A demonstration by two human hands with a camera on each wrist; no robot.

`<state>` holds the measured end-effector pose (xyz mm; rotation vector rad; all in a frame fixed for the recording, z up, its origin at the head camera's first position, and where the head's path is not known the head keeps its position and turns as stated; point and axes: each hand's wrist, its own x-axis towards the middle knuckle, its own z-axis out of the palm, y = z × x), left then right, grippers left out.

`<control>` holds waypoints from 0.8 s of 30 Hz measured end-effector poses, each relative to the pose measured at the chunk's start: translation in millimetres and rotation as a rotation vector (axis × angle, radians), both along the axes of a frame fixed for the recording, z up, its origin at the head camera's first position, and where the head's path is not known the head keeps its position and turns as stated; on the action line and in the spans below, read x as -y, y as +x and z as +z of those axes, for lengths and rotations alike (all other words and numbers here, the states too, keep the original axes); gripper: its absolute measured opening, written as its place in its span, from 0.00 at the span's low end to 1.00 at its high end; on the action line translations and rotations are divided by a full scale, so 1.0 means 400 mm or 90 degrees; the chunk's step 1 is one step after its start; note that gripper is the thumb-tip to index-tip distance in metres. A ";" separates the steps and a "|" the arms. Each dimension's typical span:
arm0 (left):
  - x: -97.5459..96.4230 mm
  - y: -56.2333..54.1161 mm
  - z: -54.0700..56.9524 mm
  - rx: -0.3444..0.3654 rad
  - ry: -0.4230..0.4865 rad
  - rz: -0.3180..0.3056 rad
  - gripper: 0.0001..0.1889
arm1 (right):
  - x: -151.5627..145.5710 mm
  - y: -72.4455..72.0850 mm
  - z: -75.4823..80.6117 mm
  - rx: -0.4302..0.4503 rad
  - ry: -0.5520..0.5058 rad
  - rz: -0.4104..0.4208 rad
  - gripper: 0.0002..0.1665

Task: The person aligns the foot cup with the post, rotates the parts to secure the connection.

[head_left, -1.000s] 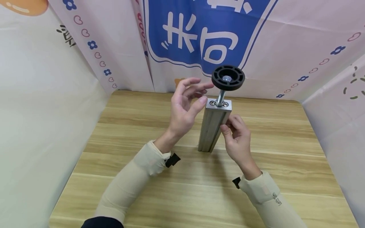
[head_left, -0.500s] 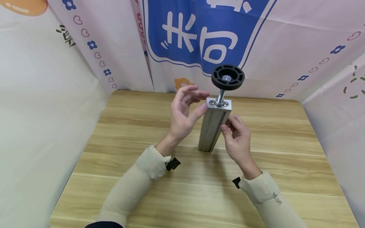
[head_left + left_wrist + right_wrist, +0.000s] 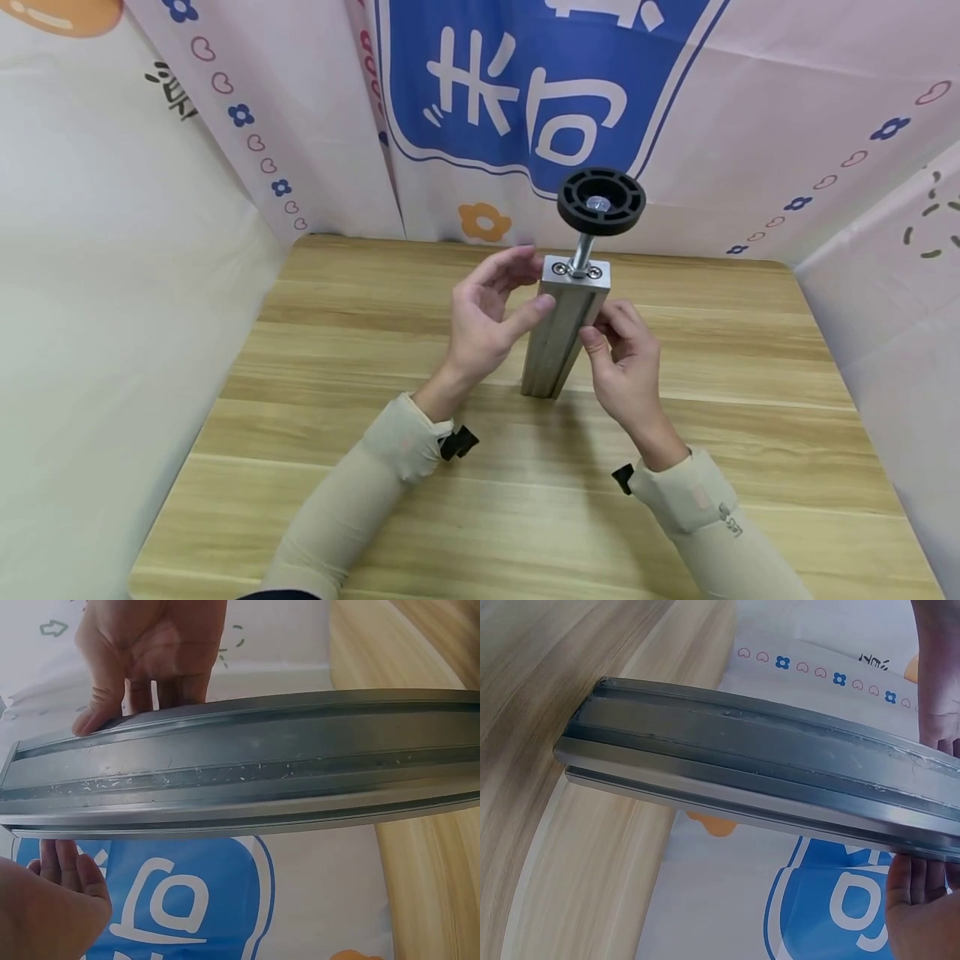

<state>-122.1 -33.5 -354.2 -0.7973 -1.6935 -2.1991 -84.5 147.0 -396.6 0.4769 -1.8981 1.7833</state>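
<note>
An aluminium profile (image 3: 558, 333) stands upright on the wooden table, a levelling foot (image 3: 600, 223) with a black disc on top. Its steel stem rises from an end plate (image 3: 577, 279) fixed with two screws. My right hand (image 3: 626, 358) grips the profile's right edge, thumb in front and fingers behind; in the left wrist view this hand (image 3: 161, 652) shows at the top. My left hand (image 3: 483, 321) is around the upper left edge, its thumb overlapping the profile and its fingers loosely bent. White flecks lie along the profile's groove (image 3: 202, 776) in the left wrist view.
The wooden table (image 3: 360, 342) runs back to a white cloth backdrop (image 3: 337, 142) with a blue printed panel (image 3: 480, 125). Cloth walls also stand at the left and right. A black wrist camera (image 3: 459, 442) sits at my left cuff, another black one (image 3: 623, 478) at my right.
My left hand has come down from beside the black disc to the profile's upper left edge, its thumb now over the profile. The right hand and the profile have stayed in place.
</note>
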 end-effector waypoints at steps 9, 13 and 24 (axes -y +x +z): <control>-0.002 0.002 -0.007 -0.006 0.026 -0.006 0.32 | 0.004 0.002 0.002 0.004 -0.003 0.005 0.14; -0.005 0.004 0.003 -0.004 0.021 -0.007 0.25 | 0.004 0.002 0.005 0.001 -0.004 0.003 0.14; -0.012 0.000 0.014 -0.021 -0.032 0.033 0.18 | 0.004 0.004 0.001 -0.004 -0.001 0.000 0.14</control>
